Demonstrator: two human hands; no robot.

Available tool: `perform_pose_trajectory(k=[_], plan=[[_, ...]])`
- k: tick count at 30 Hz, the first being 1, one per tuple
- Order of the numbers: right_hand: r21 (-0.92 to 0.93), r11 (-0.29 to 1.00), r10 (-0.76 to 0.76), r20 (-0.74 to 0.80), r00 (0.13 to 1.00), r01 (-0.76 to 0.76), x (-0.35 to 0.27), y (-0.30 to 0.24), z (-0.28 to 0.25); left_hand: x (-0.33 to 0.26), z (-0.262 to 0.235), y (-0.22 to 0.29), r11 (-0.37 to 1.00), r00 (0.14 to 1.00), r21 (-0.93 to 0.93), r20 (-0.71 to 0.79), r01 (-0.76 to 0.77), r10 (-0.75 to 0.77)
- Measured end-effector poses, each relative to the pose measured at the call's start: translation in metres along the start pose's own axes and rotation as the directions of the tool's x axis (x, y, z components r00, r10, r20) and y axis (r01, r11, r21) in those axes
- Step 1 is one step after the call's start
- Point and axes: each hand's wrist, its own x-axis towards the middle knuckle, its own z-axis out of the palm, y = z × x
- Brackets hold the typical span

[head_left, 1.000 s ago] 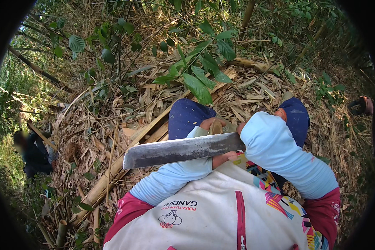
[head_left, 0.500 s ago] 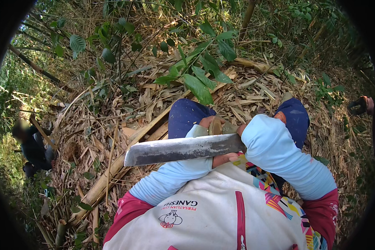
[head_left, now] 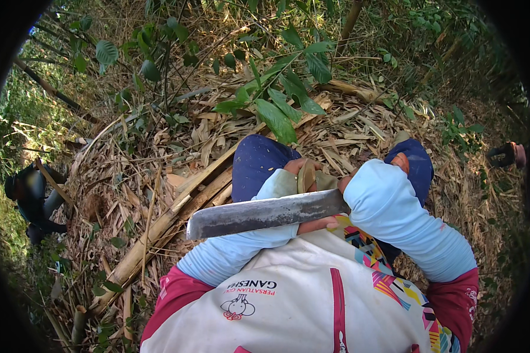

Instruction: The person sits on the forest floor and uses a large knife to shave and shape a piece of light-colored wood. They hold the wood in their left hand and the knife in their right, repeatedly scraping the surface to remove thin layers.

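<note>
A machete (head_left: 265, 213) with a broad, dark, worn blade lies level across my lap, its tip pointing left. My right hand (head_left: 346, 181) is closed at the blade's right end; the light blue sleeve hides most of the hand and the handle. Behind the blade is my left hand (head_left: 319, 225), its thumb showing below the blade and fingers above. Those fingers curl around a tan, curved piece (head_left: 305, 176), bamboo-like, though its exact kind is unclear. Both hands are between my bent knees, in dark blue trousers (head_left: 259, 165).
Split, dry bamboo poles (head_left: 138, 259) run diagonally on my left over dry leaves (head_left: 212, 141). A leafy green sapling (head_left: 277, 117) leans in ahead. At the far left, a person (head_left: 35, 200) is bent over near a stick. A dark object (head_left: 500, 156) shows at the right edge.
The machete blade has shifted slightly right and down, its tip lower. Both hands stay at the same place in the lap. The person at the far left has leaned over lower.
</note>
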Motion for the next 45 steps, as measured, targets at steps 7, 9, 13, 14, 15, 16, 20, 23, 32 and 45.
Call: perform_pose_trajectory(k=[7, 9, 13, 14, 15, 16, 20, 23, 32, 45], plan=[[-0.061, 0.996, -0.066, -0.032, 0.997, 0.064, 0.001, 0.000, -0.001, 0.000, -0.003, 0.000, 0.996, 0.998, 0.061, 0.018, 0.058, -0.059], [-0.079, 0.994, -0.077, -0.060, 0.995, 0.072, 0.001, 0.001, 0.003, 0.000, -0.003, -0.002, 0.997, 0.997, 0.020, 0.022, 0.075, -0.075], [-0.113, 0.991, -0.077, -0.054, 0.996, 0.070, 0.003, 0.001, 0.002, 0.001, -0.002, 0.000, 0.986, 0.991, -0.104, 0.035, 0.131, -0.128], [-0.125, 0.990, -0.077, -0.050, 0.996, 0.070, 0.004, 0.001, 0.001, 0.001, -0.002, 0.000, 0.980, 0.988, -0.129, 0.044, 0.151, -0.146], [-0.144, 0.987, -0.079, -0.050, 0.996, 0.071, 0.005, 0.000, 0.000, 0.001, -0.001, -0.002, 0.982, 0.992, -0.140, 0.035, 0.128, -0.124], [-0.163, 0.984, -0.082, -0.049, 0.995, 0.073, 0.005, -0.001, -0.001, 0.000, 0.000, -0.006, 0.983, 0.994, -0.150, 0.026, 0.106, -0.103], [-0.119, 0.989, -0.100, -0.071, 0.992, 0.091, 0.008, -0.001, -0.002, 0.001, 0.001, -0.002, 0.978, 0.995, -0.181, 0.015, 0.101, -0.100], [-0.112, 0.991, -0.083, -0.081, 0.993, 0.073, 0.009, 0.000, 0.001, 0.007, -0.001, -0.009, 0.993, 0.997, -0.106, 0.067, 0.056, -0.049], [-0.047, 0.998, -0.046, -0.032, 0.998, 0.045, 0.008, -0.004, 0.000, 0.000, 0.006, -0.018, 0.943, 0.990, -0.302, 0.039, 0.138, -0.133], [-0.126, 0.992, -0.034, -0.111, 0.993, 0.020, 0.006, -0.003, 0.005, 0.001, 0.006, -0.015, 0.986, 0.994, -0.130, 0.040, 0.104, -0.100]])
